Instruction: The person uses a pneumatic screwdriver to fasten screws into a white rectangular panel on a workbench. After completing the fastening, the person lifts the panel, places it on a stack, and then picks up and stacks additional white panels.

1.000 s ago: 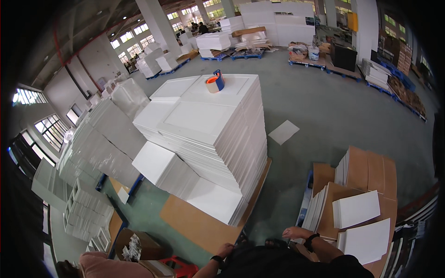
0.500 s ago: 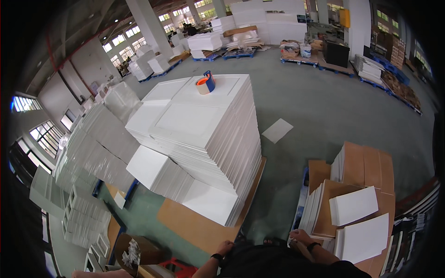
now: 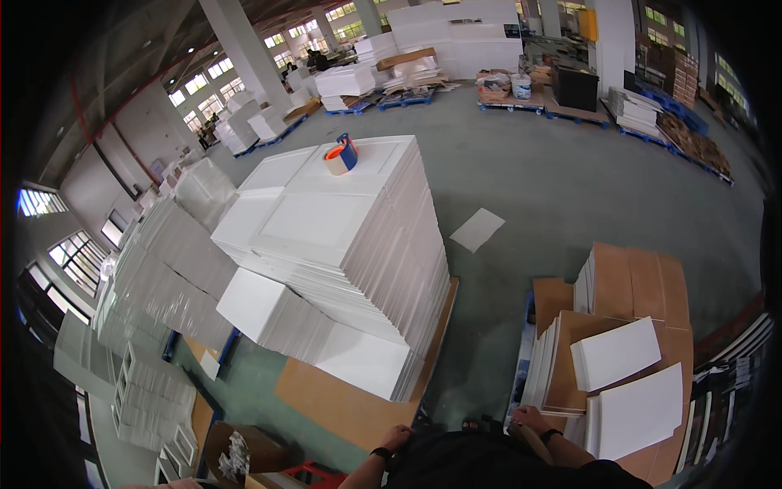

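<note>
This is a large factory or warehouse hall: a wide grey concrete floor (image 3: 570, 187), tall columns (image 3: 244, 49) and rows of high windows (image 3: 195, 81), with pallets carrying tall stacks of white panels (image 3: 342, 236), cardboard sheets (image 3: 635, 281), and more loaded pallets (image 3: 407, 77) along the far wall.

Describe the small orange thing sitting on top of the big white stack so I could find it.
Find the tall stack of white panels in the middle of the floor. On its far top edge sits an orange-and-blue tape dispenser, the only coloured object on that white surface.
</note>
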